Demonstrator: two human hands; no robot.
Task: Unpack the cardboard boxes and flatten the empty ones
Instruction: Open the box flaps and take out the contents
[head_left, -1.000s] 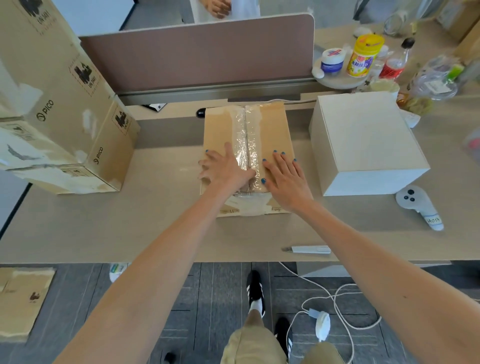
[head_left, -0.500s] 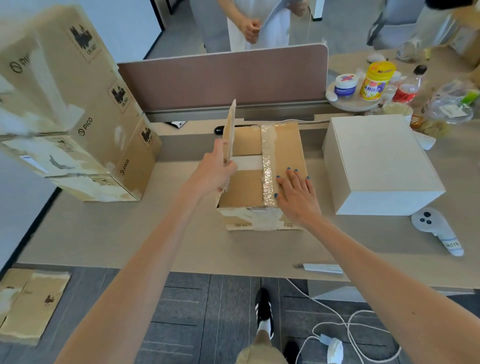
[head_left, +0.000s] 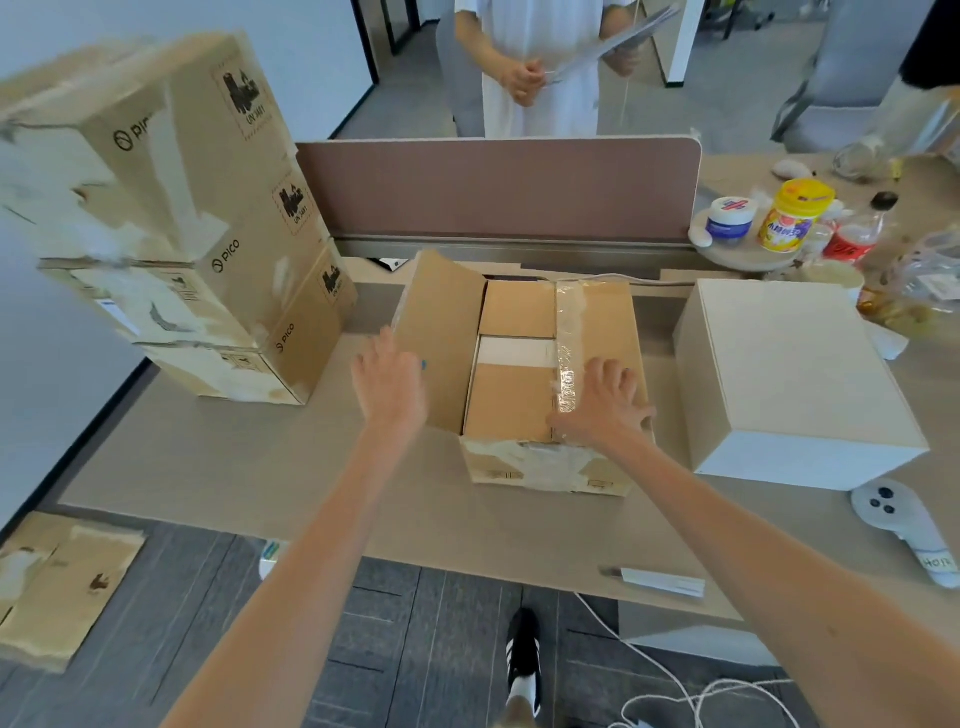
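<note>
A brown cardboard box (head_left: 545, 465) with torn tape stands in the middle of the desk. Its left flap (head_left: 447, 322) is swung outward. My left hand (head_left: 389, 382) holds that flap at its outer edge, thumb on the inner face. My right hand (head_left: 605, 402) presses flat on the right flap (head_left: 597, 317), which lies down and carries clear tape. Between them two inner flaps (head_left: 511, 408) lie shut, and something white (head_left: 514, 351) shows in the gap.
A stack of large PICO boxes (head_left: 208, 234) stands at the left. At the right sit a white box (head_left: 789, 374), a white controller (head_left: 898, 525) and a box cutter (head_left: 660, 579). A divider panel (head_left: 493, 187), jars (head_left: 792, 215) and a standing person are behind. Flattened cardboard (head_left: 52, 587) lies on the floor.
My left hand lifted the left flap from flat to upright, then swung it outward. The right hand stayed on the right flap. The camera rose and pulled back.
</note>
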